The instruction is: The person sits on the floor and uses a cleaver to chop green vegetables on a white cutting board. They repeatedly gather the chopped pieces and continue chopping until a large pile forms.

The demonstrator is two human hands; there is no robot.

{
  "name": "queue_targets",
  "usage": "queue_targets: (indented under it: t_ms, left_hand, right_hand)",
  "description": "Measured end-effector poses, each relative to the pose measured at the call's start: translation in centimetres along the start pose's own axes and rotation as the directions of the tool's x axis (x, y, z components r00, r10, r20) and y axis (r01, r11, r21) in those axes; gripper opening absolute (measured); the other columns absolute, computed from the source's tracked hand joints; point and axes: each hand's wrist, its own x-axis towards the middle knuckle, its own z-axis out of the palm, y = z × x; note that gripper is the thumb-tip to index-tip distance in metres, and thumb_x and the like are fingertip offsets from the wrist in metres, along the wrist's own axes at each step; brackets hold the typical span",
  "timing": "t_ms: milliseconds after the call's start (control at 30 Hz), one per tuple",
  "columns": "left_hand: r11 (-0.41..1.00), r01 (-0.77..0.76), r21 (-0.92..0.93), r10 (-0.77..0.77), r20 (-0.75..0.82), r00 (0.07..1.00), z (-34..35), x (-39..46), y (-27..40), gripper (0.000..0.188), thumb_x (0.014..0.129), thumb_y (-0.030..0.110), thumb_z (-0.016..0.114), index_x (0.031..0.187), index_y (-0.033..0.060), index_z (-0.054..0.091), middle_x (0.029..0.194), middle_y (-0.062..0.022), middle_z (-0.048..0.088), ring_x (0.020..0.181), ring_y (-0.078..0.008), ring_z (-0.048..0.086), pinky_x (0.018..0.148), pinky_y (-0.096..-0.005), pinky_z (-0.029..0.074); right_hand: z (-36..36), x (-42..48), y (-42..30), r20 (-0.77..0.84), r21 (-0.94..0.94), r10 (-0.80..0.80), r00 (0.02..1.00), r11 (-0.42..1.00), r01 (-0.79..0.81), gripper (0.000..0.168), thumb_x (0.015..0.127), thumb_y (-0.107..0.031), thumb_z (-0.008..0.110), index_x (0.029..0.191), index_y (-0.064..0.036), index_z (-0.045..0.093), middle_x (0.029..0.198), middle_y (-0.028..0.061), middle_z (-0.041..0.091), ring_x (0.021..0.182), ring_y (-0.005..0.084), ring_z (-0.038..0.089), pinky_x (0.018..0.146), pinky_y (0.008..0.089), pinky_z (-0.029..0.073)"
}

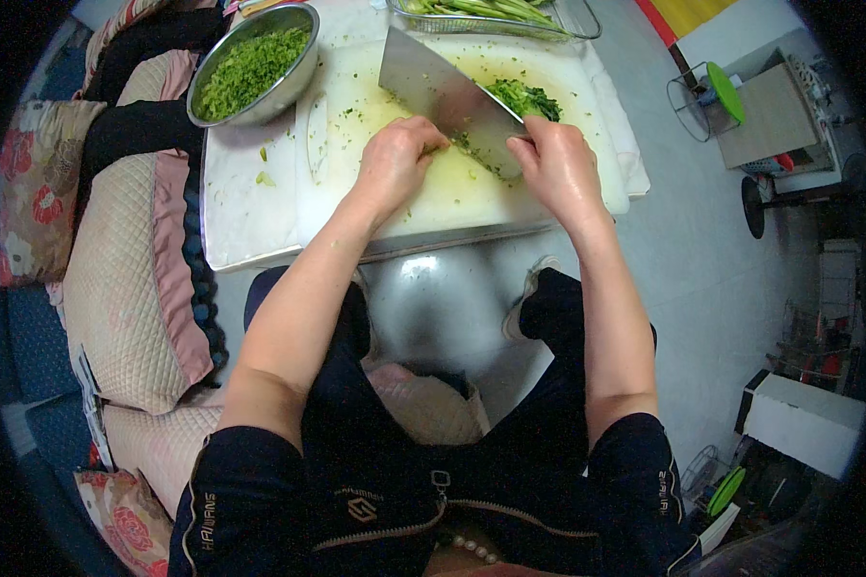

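A metal cleaver [447, 86] is in my right hand [559, 162], its broad blade tilted across the white cutting board [433, 209]. My left hand [400, 155] is over the board near the blade's lower part, fingers curled and tips together by some green scraps; whether it pinches any is not clear. Chopped green bits [469, 144] lie between my hands. Behind the cleaver, to the right, sits a small pile of leafy greens [525, 99]. A steel bowl [304, 58] of finely chopped greens [249, 76] stands left of the board.
A wire basket [469, 27] with long green stalks [491, 9] stands at the board's far edge. The board lies on a white-covered table [249, 216]. Quilted cushions [119, 274] line the left side. A black-based stand [753, 208] and a white box [801, 418] are at right.
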Motion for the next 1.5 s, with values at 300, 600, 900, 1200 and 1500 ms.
queue_targets:
  t_ms: [300,600,900,1200,1500]
  left_hand:
    - [0.999,-0.026,0.029,0.027,-0.036,0.999,0.7,0.0,-0.9,0.018,0.076,-0.002,0.067,0.093,0.0039,0.071,0.095,-0.0133,0.069,0.089,-0.0322,0.067,0.082,-0.0376,0.054]
    - [0.999,-0.037,-0.027,0.037,0.010,0.999,-0.6,-0.2,-0.8,0.017,0.071,-0.005,0.067,0.087,0.0016,0.070,0.088,-0.0153,0.067,0.083,-0.0337,0.066,0.076,-0.0396,0.053]
    - [0.985,-0.121,0.125,0.115,0.060,0.992,1.4,0.6,-2.1,0.021,0.078,0.004,0.067,0.098,0.0076,0.073,0.098,-0.0094,0.070,0.090,-0.0291,0.067,0.084,-0.0385,0.053]
    - [0.997,-0.034,0.066,0.033,0.017,0.999,1.7,0.6,-1.5,0.014,0.081,0.012,0.067,0.093,0.0102,0.073,0.097,-0.0095,0.069,0.096,-0.0321,0.066,0.084,-0.0422,0.053]
    - [0.998,-0.001,0.069,0.004,-0.038,0.999,1.9,-0.2,-1.5,0.020,0.077,0.002,0.062,0.090,0.0111,0.074,0.094,-0.0084,0.068,0.094,-0.0326,0.066,0.081,-0.0439,0.054]
  right_hand:
    - [0.1,-0.3,0.2,0.027,-0.118,-0.081,0.996,0.989,0.084,0.018,0.088,-0.022,0.066,0.089,-0.004,0.065,0.085,0.0202,0.069,0.084,0.0414,0.067,0.076,0.0516,0.053]
    - [-0.3,-0.2,-0.6,-0.089,0.007,-0.044,0.995,0.999,0.045,0.022,0.081,-0.015,0.067,0.076,0.005,0.059,0.076,0.0255,0.062,0.074,0.0427,0.062,0.067,0.0481,0.047]
    - [0.5,0.9,1.2,0.039,-0.132,-0.102,0.994,0.986,0.106,0.027,0.089,-0.029,0.066,0.093,-0.002,0.066,0.088,0.0212,0.069,0.087,0.0403,0.067,0.077,0.0499,0.052]
    - [-1.6,0.8,2.3,0.030,-0.037,-0.086,0.996,0.996,0.087,0.025,0.090,-0.022,0.067,0.092,0.003,0.065,0.081,0.0228,0.068,0.075,0.0373,0.068,0.068,0.0435,0.051]
    - [1.4,1.0,0.8,0.005,-0.048,-0.119,0.993,0.992,0.119,0.026,0.090,-0.021,0.068,0.086,0.003,0.060,0.076,0.0245,0.064,0.074,0.0437,0.063,0.065,0.0477,0.048]
